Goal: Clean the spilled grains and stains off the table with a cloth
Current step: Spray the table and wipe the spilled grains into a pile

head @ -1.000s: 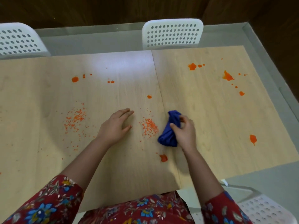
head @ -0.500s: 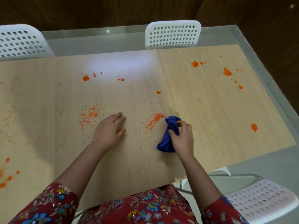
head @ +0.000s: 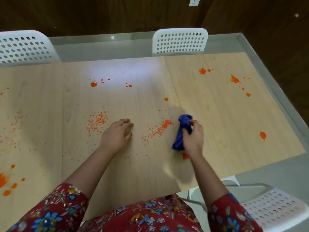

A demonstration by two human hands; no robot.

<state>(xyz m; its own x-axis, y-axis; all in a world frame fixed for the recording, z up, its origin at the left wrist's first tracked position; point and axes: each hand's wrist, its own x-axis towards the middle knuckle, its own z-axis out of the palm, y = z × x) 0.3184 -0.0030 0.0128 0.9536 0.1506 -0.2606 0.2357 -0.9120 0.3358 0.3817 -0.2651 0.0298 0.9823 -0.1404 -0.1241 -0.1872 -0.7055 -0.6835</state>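
Note:
My right hand [head: 194, 139] grips a bunched blue cloth [head: 182, 131] pressed on the light wooden table [head: 150, 164]. Just left of the cloth lies a streak of orange grains [head: 160, 128]. My left hand [head: 117, 136] rests palm down on the table, fingers slightly curled, holding nothing. A second patch of grains [head: 97, 122] lies left of that hand. An orange stain [head: 184, 155] peeks out under my right wrist. Other orange stains sit at the far middle [head: 93, 84], far right [head: 235, 79], right [head: 262, 135] and near left edge [head: 3, 180].
White perforated chairs stand behind the table at the far left [head: 25, 47] and far middle [head: 180, 41], and another at the near right [head: 274, 208]. Faint scattered grains [head: 15, 128] spread over the left of the table. A grey floor borders the table's right edge.
My right hand has pushed the cloth against the grain pile, smearing it into a streak toward the left. The stain near my right wrist shows again. My left hand stays in place.

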